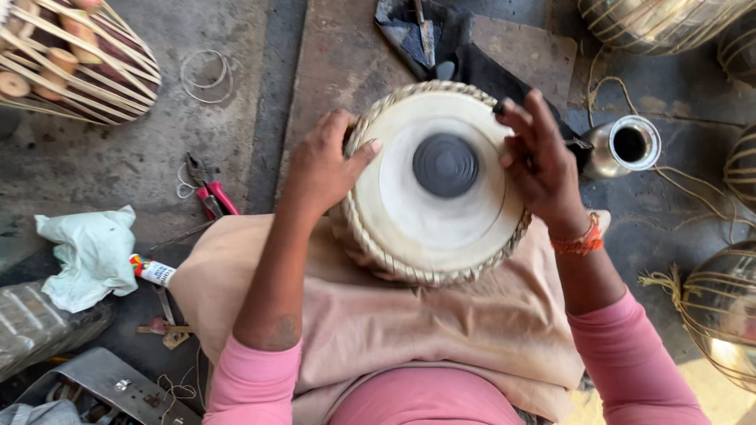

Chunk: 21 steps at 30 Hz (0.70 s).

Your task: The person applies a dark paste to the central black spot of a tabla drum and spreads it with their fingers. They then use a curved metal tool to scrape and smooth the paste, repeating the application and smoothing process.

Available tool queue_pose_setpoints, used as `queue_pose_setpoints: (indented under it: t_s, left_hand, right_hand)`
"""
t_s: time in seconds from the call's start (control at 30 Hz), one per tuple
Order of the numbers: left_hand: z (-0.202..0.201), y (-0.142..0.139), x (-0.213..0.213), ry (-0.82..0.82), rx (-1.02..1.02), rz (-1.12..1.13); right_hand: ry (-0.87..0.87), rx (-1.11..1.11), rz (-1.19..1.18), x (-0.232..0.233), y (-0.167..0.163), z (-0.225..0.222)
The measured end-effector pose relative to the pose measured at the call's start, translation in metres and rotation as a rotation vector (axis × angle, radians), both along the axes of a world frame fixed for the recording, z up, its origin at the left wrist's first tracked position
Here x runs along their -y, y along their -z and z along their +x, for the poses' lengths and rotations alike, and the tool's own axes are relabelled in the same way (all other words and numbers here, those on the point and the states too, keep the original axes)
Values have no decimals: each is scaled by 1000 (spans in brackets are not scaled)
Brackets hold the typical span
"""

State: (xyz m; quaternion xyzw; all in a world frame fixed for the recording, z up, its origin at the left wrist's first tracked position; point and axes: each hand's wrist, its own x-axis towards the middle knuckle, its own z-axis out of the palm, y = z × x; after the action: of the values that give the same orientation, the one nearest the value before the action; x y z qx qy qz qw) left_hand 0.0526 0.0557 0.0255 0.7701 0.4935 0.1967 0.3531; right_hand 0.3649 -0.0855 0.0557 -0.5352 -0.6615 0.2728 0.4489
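A small hand drum (409,220) with a pale skin head, a black round patch in its middle and a braided rim rests on a beige cloth (441,330) over my lap. My left hand (323,169) grips the drum's left rim, thumb lying on the skin. At the right rim is my right hand (539,161), fingers curled and raised, its heel against the rim; an orange thread band circles that wrist. Whether those fingers pinch anything small I cannot tell.
Red-handled pliers (209,193) lie on the concrete floor at left, near a wire ring (206,75). A strapped wooden drum (75,59) sits top left. A crumpled pale cloth (88,256), a small tube (153,271), a metal cup (622,145) and metal drum shells (720,315) surround me.
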Motion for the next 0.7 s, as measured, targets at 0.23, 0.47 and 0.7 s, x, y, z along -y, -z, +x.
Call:
queue_pose_setpoints:
  t_s: [0.23, 0.47, 0.7]
  left_hand:
    - [35, -24, -49, 415, 453, -164]
    - [34, 2, -40, 374, 352, -158]
    - [33, -7, -36, 347, 303, -84]
  right_hand:
    - [-165, 224, 45, 4, -44, -28]
    - [-168, 384, -72, 40, -57, -67]
    - [-200, 542, -114, 29, -70, -87]
